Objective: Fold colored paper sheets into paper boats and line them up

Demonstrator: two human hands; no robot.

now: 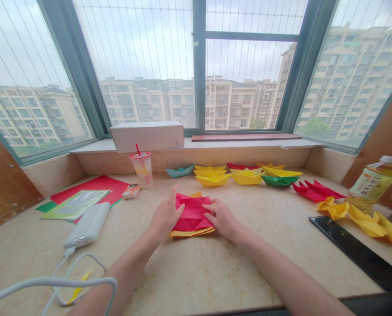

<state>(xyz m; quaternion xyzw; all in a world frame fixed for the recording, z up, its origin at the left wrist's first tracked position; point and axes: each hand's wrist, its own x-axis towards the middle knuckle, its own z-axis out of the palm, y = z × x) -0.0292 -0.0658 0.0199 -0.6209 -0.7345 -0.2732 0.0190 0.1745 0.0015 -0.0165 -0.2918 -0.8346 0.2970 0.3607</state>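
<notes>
In the middle of the counter lies a creased red sheet of folding paper (193, 213), with yellow folded paper (192, 233) showing beneath its near edge. My left hand (167, 215) rests along its left side, thumb on the red paper and fingers stretched upward. At the right edge, my right hand (222, 217) has its thumb and fingers on the paper, pinching its side. Beyond both hands stand several folded paper boats, among them a yellow boat (213, 179), a green boat (280, 180) and a blue boat (180, 171).
On the left are a power bank (88, 224) with a white cable (84, 283), red paper sheets (106, 188) and a drink cup (142, 169). To the right lie a black phone (354, 248), yellow folded pieces (367, 221) and a bottle (375, 180). A white box (148, 135) sits on the sill.
</notes>
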